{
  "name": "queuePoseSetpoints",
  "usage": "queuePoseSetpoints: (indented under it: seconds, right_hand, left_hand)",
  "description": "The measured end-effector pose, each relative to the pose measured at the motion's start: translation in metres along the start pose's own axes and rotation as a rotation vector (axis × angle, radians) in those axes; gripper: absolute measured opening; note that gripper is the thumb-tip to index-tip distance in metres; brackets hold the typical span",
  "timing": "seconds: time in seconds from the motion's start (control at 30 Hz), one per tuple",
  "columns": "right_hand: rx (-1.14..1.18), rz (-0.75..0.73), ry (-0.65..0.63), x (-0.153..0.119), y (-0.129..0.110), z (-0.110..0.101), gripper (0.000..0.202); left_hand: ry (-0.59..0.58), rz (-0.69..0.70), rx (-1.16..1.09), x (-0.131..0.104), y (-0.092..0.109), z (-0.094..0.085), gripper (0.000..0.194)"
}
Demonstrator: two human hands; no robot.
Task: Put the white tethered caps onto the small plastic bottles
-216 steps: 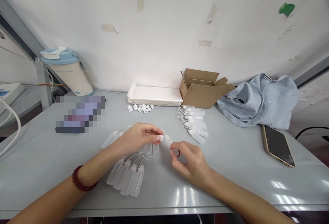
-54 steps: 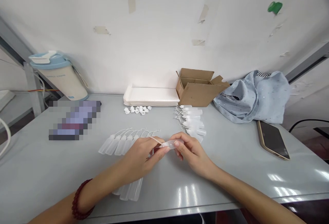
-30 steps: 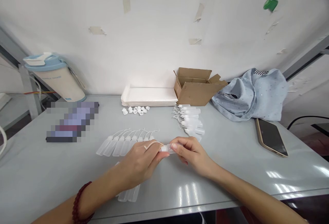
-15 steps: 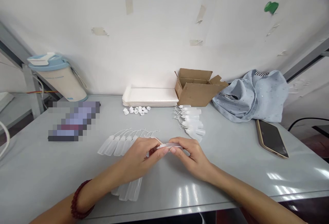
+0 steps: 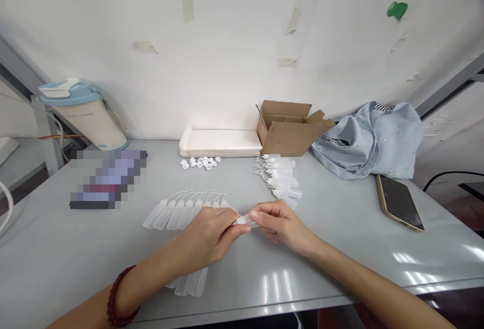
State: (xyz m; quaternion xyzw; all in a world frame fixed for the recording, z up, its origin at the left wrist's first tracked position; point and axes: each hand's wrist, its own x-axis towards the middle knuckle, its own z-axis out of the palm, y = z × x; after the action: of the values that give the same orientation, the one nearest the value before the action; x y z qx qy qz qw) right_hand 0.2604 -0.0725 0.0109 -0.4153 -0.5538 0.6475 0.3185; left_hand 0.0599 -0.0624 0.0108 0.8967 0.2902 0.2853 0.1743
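Note:
Near the middle of the grey table, my left hand (image 5: 212,231) grips the white cap end of a small translucent bottle (image 5: 250,220). The thumb and fingers of my right hand (image 5: 282,223) pinch the body of the same bottle. A thin white cord rises from its cap end. Left of my hands lies a row of capped bottles (image 5: 174,216) with cords, partly hidden by my left hand. More translucent bottles (image 5: 191,282) show below my left forearm. Another group of corded bottles (image 5: 282,180) lies beyond my right hand.
Loose white caps (image 5: 200,162) sit before a stack of white padded envelopes (image 5: 223,141). An open cardboard box (image 5: 291,135), a blue cloth bag (image 5: 397,140) and a phone (image 5: 401,203) are right. A tumbler (image 5: 91,120) and a pixelated item (image 5: 113,178) are left.
The fingers of my right hand have shifted on the bottle, with the thumb now higher on its body. The white cap now shows more clearly beside my left thumb.

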Motion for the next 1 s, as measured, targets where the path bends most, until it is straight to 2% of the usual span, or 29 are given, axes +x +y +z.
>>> queuePoseSetpoints:
  seconds: [0.07, 0.17, 0.3, 0.37, 0.43, 0.53, 0.63, 0.77, 1.0]
  right_hand:
    - [-0.050, -0.011, 0.022, 0.000, -0.001, 0.001, 0.039]
    - [-0.238, -0.120, 0.107, -0.001, -0.006, 0.002, 0.036]
    - [-0.486, -0.289, 0.301, 0.000, -0.011, -0.007, 0.030]
    - [-0.536, -0.332, 0.411, 0.001, -0.013, -0.017, 0.029]
    - [-0.540, -0.352, 0.509, 0.002, -0.014, -0.029, 0.030]
    - [-0.577, -0.364, 0.626, 0.004, -0.017, -0.046, 0.032]
    - [-0.700, -0.367, 0.736, 0.007, -0.020, -0.060, 0.032]
    - [-0.888, -0.347, 0.790, 0.011, -0.019, -0.072, 0.030]
    - [-1.127, -0.265, 0.752, 0.017, -0.007, -0.083, 0.026]
  left_hand:
    - [0.000, -0.002, 0.006, 0.000, -0.003, 0.001, 0.037]
    - [0.006, -0.047, -0.036, 0.003, -0.008, -0.001, 0.030]
    - [0.080, -0.229, -0.015, 0.010, -0.021, -0.018, 0.028]
    - [0.134, -0.379, 0.063, 0.011, -0.037, -0.029, 0.027]
    - [0.187, -0.472, 0.178, 0.009, -0.058, -0.039, 0.029]
    - [0.174, -0.490, 0.373, 0.002, -0.092, -0.050, 0.036]
    - [0.120, -0.464, 0.422, -0.004, -0.116, -0.053, 0.039]
    - [0.080, -0.455, 0.395, -0.005, -0.125, -0.049, 0.040]
    - [0.038, -0.488, 0.378, -0.005, -0.120, -0.046, 0.038]
